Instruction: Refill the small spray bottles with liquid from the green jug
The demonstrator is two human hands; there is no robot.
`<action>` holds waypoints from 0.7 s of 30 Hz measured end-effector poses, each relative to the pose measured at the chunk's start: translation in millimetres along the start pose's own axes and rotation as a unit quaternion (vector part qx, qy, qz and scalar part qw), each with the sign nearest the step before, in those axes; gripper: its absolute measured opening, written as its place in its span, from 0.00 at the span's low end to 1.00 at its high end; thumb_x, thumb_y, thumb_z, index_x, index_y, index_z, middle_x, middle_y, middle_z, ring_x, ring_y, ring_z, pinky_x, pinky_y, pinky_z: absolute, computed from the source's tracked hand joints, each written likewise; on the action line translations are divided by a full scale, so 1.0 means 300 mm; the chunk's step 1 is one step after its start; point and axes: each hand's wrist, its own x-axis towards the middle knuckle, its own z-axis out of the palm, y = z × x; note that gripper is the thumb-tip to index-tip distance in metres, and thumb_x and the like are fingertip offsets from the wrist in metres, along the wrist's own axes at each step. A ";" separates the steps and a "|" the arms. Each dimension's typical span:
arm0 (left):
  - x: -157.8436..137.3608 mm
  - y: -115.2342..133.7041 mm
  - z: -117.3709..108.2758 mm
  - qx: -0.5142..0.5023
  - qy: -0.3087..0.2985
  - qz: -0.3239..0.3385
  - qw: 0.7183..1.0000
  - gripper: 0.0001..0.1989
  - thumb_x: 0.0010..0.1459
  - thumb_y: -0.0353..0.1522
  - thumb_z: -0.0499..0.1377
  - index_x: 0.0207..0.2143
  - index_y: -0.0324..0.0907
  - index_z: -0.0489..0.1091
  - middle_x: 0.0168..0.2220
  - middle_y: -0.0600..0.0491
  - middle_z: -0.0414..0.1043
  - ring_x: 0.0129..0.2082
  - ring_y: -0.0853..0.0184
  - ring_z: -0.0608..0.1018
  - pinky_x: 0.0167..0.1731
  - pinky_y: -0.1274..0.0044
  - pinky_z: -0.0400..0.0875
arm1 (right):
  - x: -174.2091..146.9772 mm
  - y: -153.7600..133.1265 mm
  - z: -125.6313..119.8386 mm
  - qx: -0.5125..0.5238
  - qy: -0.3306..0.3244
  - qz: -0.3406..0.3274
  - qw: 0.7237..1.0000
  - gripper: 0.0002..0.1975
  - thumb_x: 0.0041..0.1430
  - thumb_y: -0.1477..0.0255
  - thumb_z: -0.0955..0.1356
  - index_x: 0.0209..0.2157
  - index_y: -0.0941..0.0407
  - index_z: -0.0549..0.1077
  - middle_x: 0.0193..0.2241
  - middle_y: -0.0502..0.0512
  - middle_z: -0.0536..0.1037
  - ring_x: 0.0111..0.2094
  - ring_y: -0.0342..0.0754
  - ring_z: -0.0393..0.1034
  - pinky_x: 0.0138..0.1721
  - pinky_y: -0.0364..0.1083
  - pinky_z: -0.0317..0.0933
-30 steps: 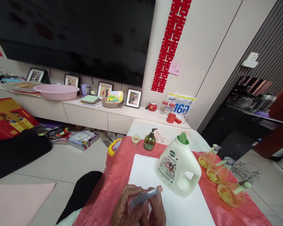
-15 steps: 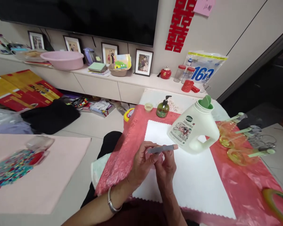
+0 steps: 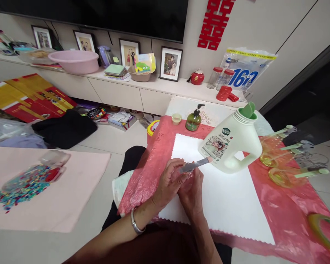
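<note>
Both my hands are together above the white sheet (image 3: 222, 205) with scalloped edges. My left hand (image 3: 169, 183) is closed, with its thumb and fingers pinching a grey stick-like piece (image 3: 194, 166) that ends in a peach tip. My right hand (image 3: 193, 192) is curled just under that piece, against the left fingers. Something clear seems to lie between the hands, but the fingers mostly hide it. Beyond them a pale green detergent jug (image 3: 236, 141) stands on the sheet, a green cap piece tilted in its mouth.
A green pump bottle (image 3: 193, 120) and a small pale cup (image 3: 176, 118) stand at the back of the red-covered table (image 3: 143, 187). Yellowish clear vessels (image 3: 280, 178) lie at right, near a tape roll (image 3: 326, 231). Colourful small pieces (image 3: 24, 187) are spread on a pink surface at left.
The grey piece has tilted, its peach tip now pointing up to the right. My right fingers have drawn in closer beneath it. The whole view has shifted slightly.
</note>
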 end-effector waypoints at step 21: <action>0.018 0.061 0.003 -0.365 -0.185 -0.351 0.842 0.27 0.63 0.47 0.63 0.61 0.46 0.69 0.58 0.44 0.75 0.52 0.54 0.80 0.45 0.66 0.77 | 0.042 -0.050 -0.256 0.279 -0.139 0.116 0.943 0.40 0.65 0.65 0.75 0.71 0.53 0.56 0.66 0.62 0.55 0.67 0.60 0.53 0.68 0.60 0.57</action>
